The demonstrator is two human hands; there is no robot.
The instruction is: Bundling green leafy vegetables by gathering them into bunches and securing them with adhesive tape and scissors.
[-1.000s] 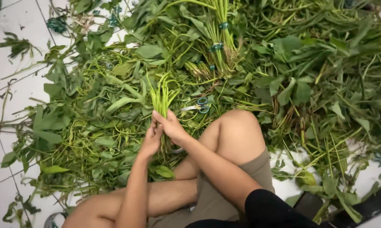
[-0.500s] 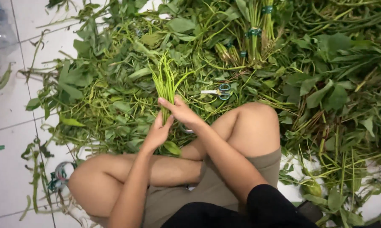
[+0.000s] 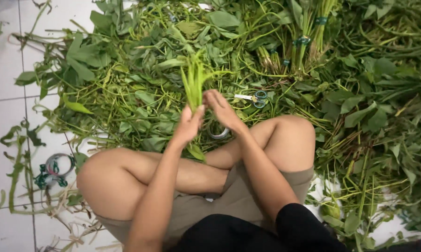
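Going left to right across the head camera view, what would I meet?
Tape roll on the tiles → left hand holding the bunch of green stems → right hand → scissors → tied bundles of stems.

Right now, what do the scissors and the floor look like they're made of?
Scissors: bright, shiny blades, probably metal; blue-green loop handles, likely plastic. Floor: white glossy tiles, likely ceramic, with thin dark grout lines between squares.

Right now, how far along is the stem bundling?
Done: a few tied bundles with green bands lie at the top. In hand: left hand holds a loose bunch of stems, right hand beside it. Left: a big unsorted pile of greens. Scissors lie unused.
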